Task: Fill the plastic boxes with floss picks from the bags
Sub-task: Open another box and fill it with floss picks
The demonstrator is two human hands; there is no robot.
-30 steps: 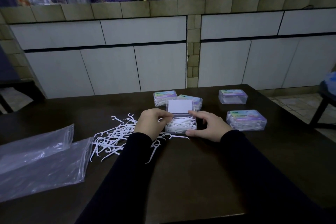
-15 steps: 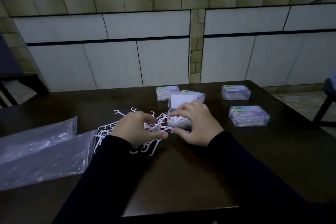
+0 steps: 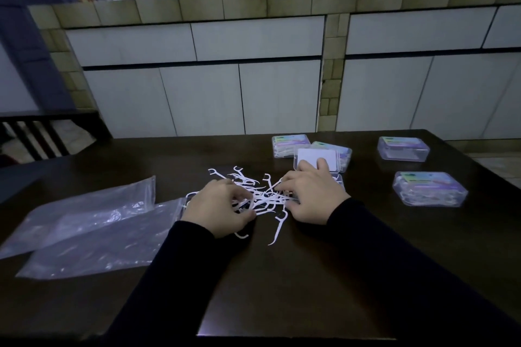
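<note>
On the dark bench [image 3: 310,276] in front of me, a loose heap of white floss picks [image 3: 253,191] lies between my two hands. My left hand [image 3: 218,210] sits on the heap's left edge, its fingers curled into the picks and gripping a few. My right hand [image 3: 313,196] rests on the heap's right side, fingers bent down onto the picks; whether it actually pinches any, I cannot tell. This hand covers most of the open box [image 3: 338,179], so only a corner of it and its raised white lid [image 3: 315,159] show behind my knuckles. Two closed boxes [image 3: 290,145] lie just behind the lid, partly hidden by it. Two more closed boxes stand well apart to the right: the far box [image 3: 403,148] and the near box [image 3: 430,189]. To my left, two clear plastic bags [image 3: 93,222] lie flat and overlapping, their nearest edge touching the heap. One stray pick [image 3: 279,227] lies on the near side of the heap.
</note>
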